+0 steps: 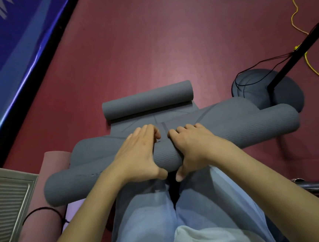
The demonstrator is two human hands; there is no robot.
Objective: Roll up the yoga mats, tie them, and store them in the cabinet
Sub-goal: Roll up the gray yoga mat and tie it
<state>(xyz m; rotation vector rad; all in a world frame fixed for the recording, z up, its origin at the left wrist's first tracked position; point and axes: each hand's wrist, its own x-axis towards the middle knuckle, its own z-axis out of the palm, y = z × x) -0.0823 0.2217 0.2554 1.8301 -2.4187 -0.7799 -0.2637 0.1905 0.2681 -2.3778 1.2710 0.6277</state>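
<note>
**Grey mat mid-roll, both hands at its centre**

Head view: the grey yoga mat lies across the red floor in front of the person's knees, its near part rolled into a thick tube. The left hand and right hand sit side by side at the middle, each grip curled over the roll, thumbs tucked under the near side. A second curl stands at the mat's far end, just beyond the fingers. A pink mat lies rolled at the left.

Risk, as I judge it: with both hands close together at the centre, the unsupported ends could lag or flare, so the roll may telescope or go slack. The far curl could also jam against the advancing roll.
</note>
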